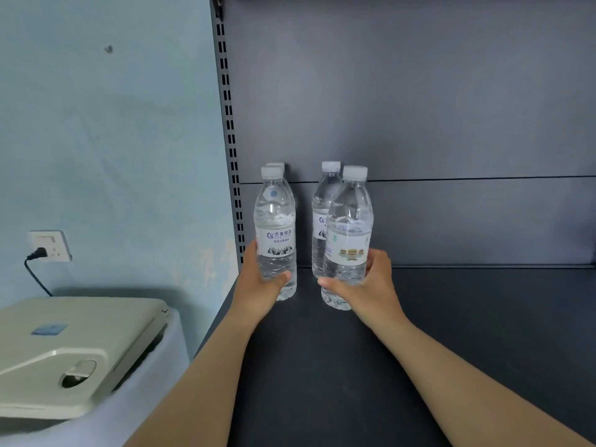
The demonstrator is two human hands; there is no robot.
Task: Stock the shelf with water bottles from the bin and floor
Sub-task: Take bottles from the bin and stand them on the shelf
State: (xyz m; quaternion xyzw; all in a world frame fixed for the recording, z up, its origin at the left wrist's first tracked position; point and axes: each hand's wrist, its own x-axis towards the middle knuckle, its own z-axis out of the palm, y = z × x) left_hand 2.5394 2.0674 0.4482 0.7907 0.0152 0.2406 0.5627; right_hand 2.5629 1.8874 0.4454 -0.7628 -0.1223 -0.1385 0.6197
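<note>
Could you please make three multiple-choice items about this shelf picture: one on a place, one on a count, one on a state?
1. Where do the two bottles without a hand on them stand?
A. Behind the held bottles, by the back panel
B. At the shelf's front edge
C. On the beige appliance

2. How many bottle caps show?
A. Two
B. Four
C. Six

3. How is the bottle in the right hand?
A. Lying flat
B. Upright, gripped low
C. Cap removed

Key: 1 A, the left rear bottle and right rear bottle are near the back panel. 2 B, four white caps show. 3 B, the right hand wraps the right front bottle near its base; the left hand holds the left front bottle likewise.
</note>
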